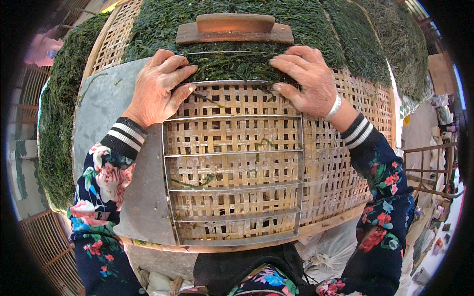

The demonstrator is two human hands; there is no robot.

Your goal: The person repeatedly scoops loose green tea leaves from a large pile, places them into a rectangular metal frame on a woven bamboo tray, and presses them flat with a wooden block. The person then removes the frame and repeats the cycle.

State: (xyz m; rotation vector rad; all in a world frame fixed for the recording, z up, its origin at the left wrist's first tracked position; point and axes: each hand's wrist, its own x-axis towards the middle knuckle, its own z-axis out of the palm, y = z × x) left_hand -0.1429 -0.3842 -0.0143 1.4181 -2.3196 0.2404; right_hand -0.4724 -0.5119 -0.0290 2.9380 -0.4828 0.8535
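Note:
My left hand (161,87) and my right hand (313,83) rest at the two ends of a strip of dark green seaweed (233,67). Fingers and thumbs are apart, with the fingertips touching the weed. This strip fills the farthest visible compartment of a thin metal divider frame (237,152). Nearer to me, several compartments show the woven bamboo tray (233,135) beneath, with a few loose strands. Just beyond the strip, a wooden block with a raised grip (235,25) lies on a wide layer of seaweed (159,27).
A grey flat sheet (142,192) lies left of the frame on the tray. More seaweed is heaped at the left (61,148) and far right (400,48). A rusty metal rack (431,170) stands at the right. Plastic sheeting (329,251) lies below the tray's wooden edge (333,218).

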